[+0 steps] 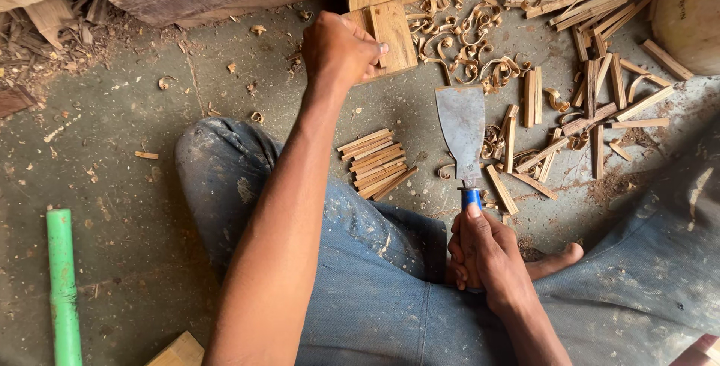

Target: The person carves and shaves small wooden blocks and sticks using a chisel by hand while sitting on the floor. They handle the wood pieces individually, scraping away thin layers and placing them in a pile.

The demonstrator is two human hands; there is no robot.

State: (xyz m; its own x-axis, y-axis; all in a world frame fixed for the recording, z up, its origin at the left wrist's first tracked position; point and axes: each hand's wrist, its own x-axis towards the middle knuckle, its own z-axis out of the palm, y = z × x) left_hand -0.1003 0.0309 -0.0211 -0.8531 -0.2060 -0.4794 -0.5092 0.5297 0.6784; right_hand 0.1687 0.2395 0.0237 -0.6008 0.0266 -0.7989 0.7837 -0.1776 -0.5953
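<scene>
1. The floor (pixel 135 133) carries scattered wood strips (pixel 600 88) and curled shavings (pixel 469 43).
2. The left hand (pixel 341 47), grip clenched, holds a small wooden block (pixel 394 32) against the floor.
3. The right hand (pixel 484 250), grip closed, grasps a blue-handled wide blade (pixel 461 130) pointing upward.
4. A neat strip stack (pixel 375 163) lies between the arms.
</scene>
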